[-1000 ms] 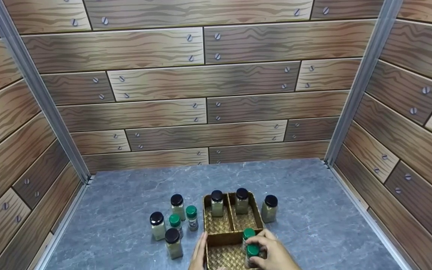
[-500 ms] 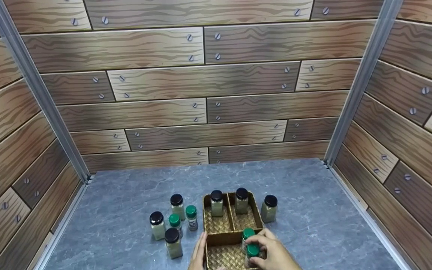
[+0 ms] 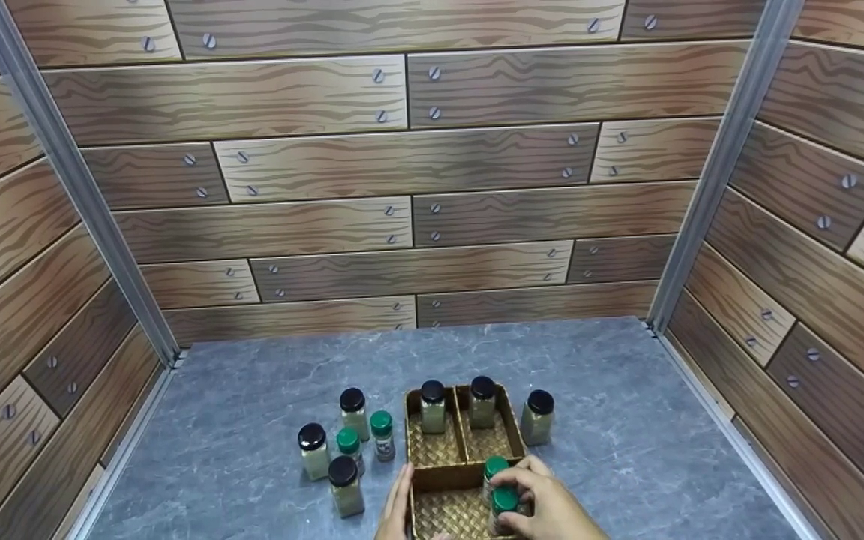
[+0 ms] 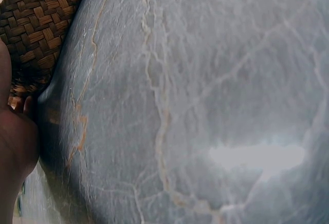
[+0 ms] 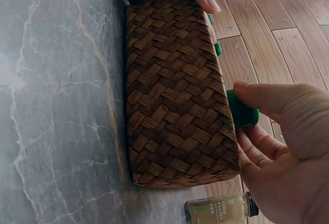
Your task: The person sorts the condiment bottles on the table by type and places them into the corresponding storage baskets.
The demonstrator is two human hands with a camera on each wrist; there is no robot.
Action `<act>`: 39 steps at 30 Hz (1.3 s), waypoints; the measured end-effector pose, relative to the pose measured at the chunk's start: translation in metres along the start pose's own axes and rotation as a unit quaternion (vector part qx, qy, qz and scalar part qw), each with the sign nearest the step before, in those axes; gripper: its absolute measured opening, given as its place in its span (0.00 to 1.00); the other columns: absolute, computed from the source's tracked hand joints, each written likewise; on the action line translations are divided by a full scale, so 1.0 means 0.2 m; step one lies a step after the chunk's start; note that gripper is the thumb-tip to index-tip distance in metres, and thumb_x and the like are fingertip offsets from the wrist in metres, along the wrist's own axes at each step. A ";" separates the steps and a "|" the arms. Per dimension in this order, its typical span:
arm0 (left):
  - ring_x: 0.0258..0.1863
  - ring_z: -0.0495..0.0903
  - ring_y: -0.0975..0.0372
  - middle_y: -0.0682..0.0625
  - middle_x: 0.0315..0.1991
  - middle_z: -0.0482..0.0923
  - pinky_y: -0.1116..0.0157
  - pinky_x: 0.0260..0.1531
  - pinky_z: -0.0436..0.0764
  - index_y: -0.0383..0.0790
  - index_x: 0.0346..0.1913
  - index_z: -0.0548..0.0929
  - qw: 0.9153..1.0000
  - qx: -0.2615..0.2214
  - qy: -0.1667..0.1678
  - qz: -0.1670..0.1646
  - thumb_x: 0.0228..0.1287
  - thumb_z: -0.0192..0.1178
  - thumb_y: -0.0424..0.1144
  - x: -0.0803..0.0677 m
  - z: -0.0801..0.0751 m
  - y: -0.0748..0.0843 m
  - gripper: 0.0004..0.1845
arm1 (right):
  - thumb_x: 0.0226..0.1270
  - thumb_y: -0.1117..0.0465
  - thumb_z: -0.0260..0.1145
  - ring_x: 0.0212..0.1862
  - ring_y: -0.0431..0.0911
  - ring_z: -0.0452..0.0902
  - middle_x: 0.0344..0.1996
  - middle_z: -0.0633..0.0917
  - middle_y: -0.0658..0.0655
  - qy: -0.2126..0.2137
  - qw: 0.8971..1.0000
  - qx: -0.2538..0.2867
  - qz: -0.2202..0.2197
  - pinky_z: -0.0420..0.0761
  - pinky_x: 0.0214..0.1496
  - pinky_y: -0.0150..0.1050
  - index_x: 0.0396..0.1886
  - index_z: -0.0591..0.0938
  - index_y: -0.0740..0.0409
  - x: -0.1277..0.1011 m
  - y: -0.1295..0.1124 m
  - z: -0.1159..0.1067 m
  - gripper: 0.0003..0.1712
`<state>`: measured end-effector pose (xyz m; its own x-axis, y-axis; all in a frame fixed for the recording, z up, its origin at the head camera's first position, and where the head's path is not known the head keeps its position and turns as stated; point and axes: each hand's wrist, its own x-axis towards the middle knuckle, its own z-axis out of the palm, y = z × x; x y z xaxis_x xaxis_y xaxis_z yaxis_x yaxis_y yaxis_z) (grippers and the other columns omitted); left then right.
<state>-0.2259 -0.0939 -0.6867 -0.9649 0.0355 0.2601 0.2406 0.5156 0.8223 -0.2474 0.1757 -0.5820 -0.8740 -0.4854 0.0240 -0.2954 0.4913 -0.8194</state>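
A woven basket (image 3: 432,472) with three compartments stands on the marbled tabletop. My left hand (image 3: 396,504) holds its near left corner, fingers along the left wall and thumb at the front rim. My right hand (image 3: 548,502) pinches the green cap of a spice bottle (image 3: 505,499) between thumb and fingers, inside the wide front compartment at its right side. Another green-capped spice bottle (image 3: 495,469) stands right behind it. A black-capped spice bottle (image 3: 433,409) stands in the back left compartment, and another black-capped bottle (image 3: 482,405) in the back right one.
Left of the basket, several bottles are grouped, including a black-capped bottle (image 3: 346,487) and a green-capped bottle (image 3: 382,435). A black-capped cumin powder bottle (image 5: 218,209) stands on the basket's right. Wood-patterned walls (image 3: 312,165) enclose the tabletop (image 3: 252,390) at the back and sides.
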 end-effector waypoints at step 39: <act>0.71 0.68 0.43 0.33 0.75 0.62 0.52 0.63 0.77 0.42 0.79 0.57 0.999 0.008 0.004 0.032 0.52 0.75 0.51 0.00 0.00 -0.05 0.55 | 0.57 0.56 0.77 0.57 0.50 0.79 0.57 0.78 0.52 0.098 0.992 0.001 -0.079 0.85 0.56 0.43 0.58 0.82 0.39 0.11 -0.09 -0.32 0.27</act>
<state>-0.2287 -0.0989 -0.6958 -0.9466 0.0626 0.3163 0.3005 0.5268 0.7951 -0.2855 0.2025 -0.5293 -0.8752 -0.4059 0.2632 -0.4343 0.4194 -0.7972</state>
